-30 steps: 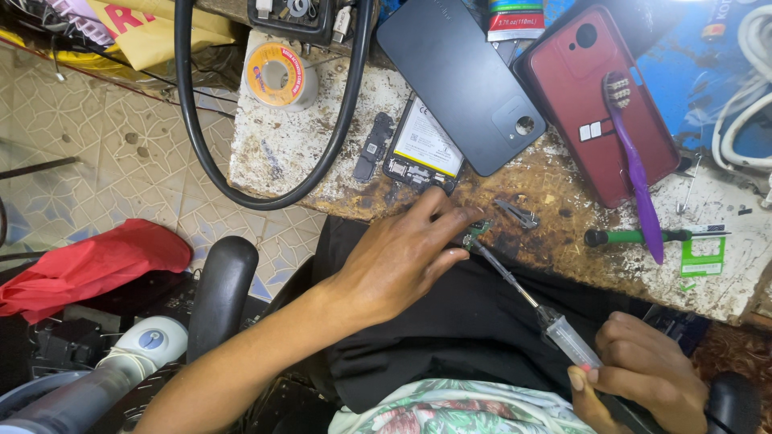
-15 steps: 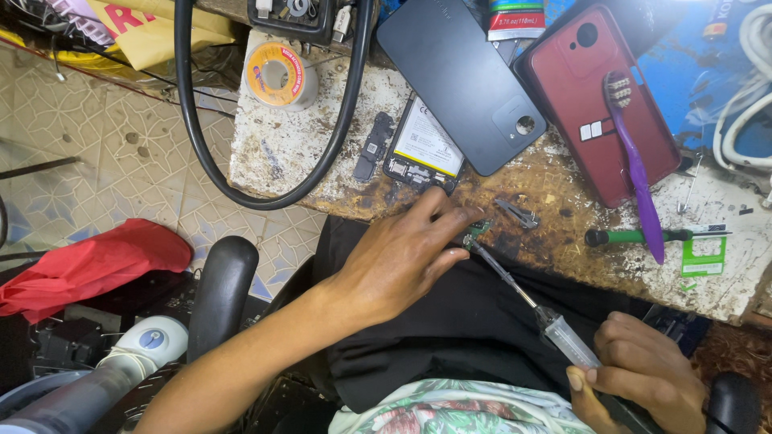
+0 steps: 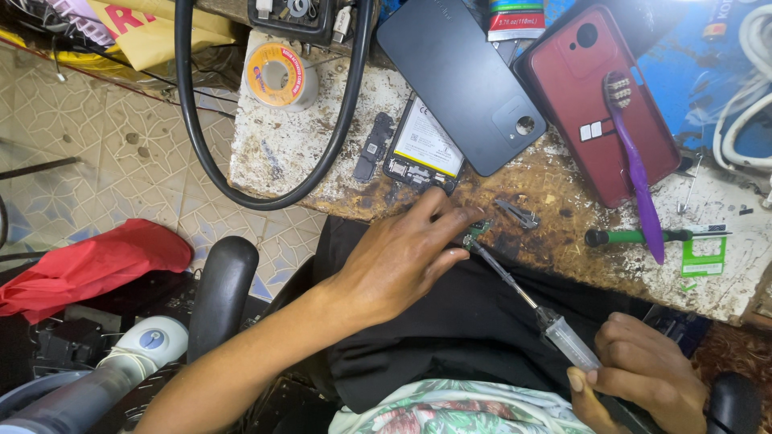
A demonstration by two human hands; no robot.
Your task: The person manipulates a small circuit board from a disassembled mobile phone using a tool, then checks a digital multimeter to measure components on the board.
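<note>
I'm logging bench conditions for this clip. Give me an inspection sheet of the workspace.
Surface: worn, stained bench.
Job's things: small green circuit board at the bench edge; screwdriver tip on it.
Clutter: dark phone back cover, red phone case, purple toothbrush, solder spool, green-handled tool.
Grippers: left hand pinches the board; right hand grips the screwdriver handle.
Cables: thick black cable; white cables.
Surroundings: tiled floor, red cloth.

Red phone case (image 3: 603, 96), purple toothbrush (image 3: 635, 169), black phone back (image 3: 458, 76), seemingly green circuit board (image 3: 474, 235), patterned floor tiles (image 3: 96, 153).
</note>
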